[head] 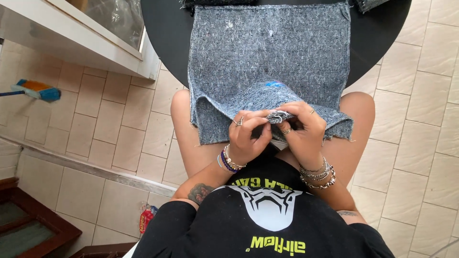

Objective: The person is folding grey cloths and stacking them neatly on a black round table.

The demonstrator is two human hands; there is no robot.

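A grey felt-like cloth [267, 52] lies on a round black table [165, 33] and hangs over its near edge onto my knees. My left hand [248, 136] and my right hand [303, 129] meet at the cloth's near edge. Both pinch a small bunched-up fold of the cloth [278, 116] between fingertips. Rings are on the fingers, and bracelets are on both wrists. A small blue mark [274, 84] shows on the cloth just above the hands.
A white window frame [95, 48] stands at the upper left. A blue and orange broom head [36, 90] lies on the tiled floor at the left. A small red packet [147, 217] lies on the floor by my left side. Dark wooden frames [33, 224] are at the bottom left.
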